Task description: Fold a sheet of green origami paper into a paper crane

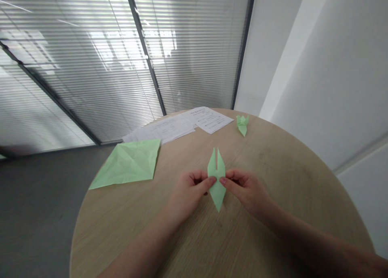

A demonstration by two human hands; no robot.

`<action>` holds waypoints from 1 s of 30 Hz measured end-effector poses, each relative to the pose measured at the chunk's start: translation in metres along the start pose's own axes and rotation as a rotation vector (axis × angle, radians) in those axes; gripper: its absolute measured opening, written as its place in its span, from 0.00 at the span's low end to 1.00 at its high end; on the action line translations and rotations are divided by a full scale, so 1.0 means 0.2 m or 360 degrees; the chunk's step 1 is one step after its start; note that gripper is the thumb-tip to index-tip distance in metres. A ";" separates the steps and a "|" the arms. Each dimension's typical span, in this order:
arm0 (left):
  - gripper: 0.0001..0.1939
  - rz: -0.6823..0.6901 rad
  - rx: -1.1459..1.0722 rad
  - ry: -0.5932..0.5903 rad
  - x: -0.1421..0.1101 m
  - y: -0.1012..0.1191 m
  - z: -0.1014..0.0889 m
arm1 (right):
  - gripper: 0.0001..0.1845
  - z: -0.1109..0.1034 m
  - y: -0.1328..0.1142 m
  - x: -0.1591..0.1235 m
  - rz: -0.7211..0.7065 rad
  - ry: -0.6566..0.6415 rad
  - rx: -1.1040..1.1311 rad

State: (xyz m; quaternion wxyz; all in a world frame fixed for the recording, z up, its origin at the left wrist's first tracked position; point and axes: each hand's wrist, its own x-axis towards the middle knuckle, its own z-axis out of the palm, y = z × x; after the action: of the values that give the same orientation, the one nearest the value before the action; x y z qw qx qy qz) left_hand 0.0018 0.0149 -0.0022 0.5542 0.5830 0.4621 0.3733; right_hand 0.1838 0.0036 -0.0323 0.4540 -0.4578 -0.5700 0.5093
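Between my two hands is a folded piece of green origami paper [217, 195], a long diamond with two narrow points at its far end and one point towards me. My left hand [190, 189] pinches its left edge, thumb on top and fingers curled beneath. From the other side, my right hand [247, 189] grips the right edge in the same way. Both thumbs press near the middle of the paper, their tips close together. The undersides of the fingers are partly hidden.
A creased green sheet [133, 163] lies flat at the left edge of the round wooden table [273, 169]. Printed white papers [209, 120] overlap at the back. A small finished-looking green origami figure [242, 125] sits at the back right. Blinds [197, 47] and a white wall [342, 68] stand beyond.
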 end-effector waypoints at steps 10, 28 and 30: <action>0.13 -0.0013 0.0025 -0.0026 -0.01 0.01 -0.01 | 0.21 -0.01 -0.03 -0.01 -0.0023 0.0013 -0.0054; 0.14 0.0005 0.0126 0.0073 0.02 -0.02 -0.02 | 0.19 -0.02 0.00 0.01 0.0097 -0.0113 0.0054; 0.13 0.0000 0.0095 0.0048 0.02 -0.03 -0.01 | 0.19 -0.02 0.00 0.01 0.0126 -0.0067 0.0075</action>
State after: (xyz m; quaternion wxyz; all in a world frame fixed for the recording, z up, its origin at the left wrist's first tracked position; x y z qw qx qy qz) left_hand -0.0003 0.0187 -0.0085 0.5295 0.5937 0.4813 0.3681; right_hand 0.1880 0.0069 -0.0324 0.4320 -0.4583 -0.5488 0.5496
